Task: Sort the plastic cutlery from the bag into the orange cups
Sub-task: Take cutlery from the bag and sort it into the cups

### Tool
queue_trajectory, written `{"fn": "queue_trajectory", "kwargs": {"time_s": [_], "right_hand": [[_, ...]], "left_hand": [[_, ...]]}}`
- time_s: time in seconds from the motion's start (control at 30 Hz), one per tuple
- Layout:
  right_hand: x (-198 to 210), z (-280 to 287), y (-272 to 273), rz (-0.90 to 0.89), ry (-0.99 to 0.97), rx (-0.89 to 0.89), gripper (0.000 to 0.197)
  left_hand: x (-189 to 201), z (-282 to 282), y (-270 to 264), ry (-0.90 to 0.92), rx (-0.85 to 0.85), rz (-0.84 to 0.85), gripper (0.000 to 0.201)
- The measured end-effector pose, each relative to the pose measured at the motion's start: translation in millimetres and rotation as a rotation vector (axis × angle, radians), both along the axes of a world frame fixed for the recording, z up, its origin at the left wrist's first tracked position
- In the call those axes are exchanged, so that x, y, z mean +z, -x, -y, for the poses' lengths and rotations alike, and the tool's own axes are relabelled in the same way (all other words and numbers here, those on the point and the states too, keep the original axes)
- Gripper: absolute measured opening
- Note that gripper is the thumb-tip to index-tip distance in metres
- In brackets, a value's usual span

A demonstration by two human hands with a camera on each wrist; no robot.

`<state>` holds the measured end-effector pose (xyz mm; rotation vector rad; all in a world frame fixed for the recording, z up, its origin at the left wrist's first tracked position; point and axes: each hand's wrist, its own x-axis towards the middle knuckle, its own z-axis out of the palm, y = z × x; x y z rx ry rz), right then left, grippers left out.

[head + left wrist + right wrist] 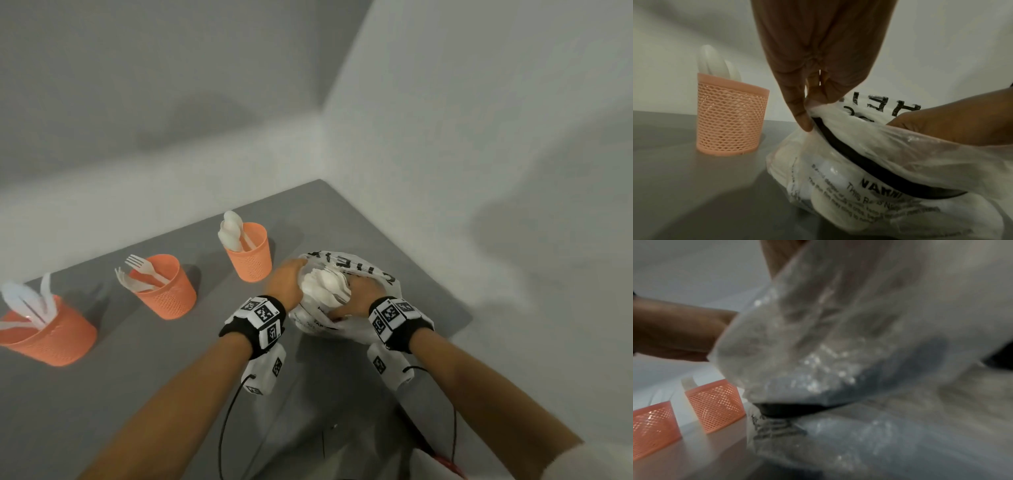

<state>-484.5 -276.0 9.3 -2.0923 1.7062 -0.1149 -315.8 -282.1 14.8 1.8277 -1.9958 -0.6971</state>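
A clear plastic bag (371, 274) with black print lies on the grey table (144, 377) at the right. My left hand (297, 270) pinches the bag's rim (818, 107) and holds the mouth apart. My right hand (347, 301) reaches into the bag, thumb and fingers curled round a bunch of white spoons (323, 286). Three orange mesh cups stand in a row on the left: one with knives (51, 339), one with forks (169, 291), one with spoons (251, 257). In the right wrist view the bag's film (838, 337) hides my fingers.
Grey walls meet in a corner behind the table. The table's right edge (462, 308) runs close beside the bag. Wrist bands with markers and cables (229, 421) hang from both forearms. The spoon cup (731, 113) stands just left of my left hand (807, 112).
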Motion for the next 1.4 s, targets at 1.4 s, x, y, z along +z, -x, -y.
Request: {"fn": "queue_trajectory", "kwargs": {"time_s": [1.4], "right_hand": [[55.5, 12.2, -71.5, 1.166, -0.076, -0.256, 0.02]], "left_hand": [[26.0, -46.3, -36.3, -0.15, 0.521, -1.025, 0.028]]}}
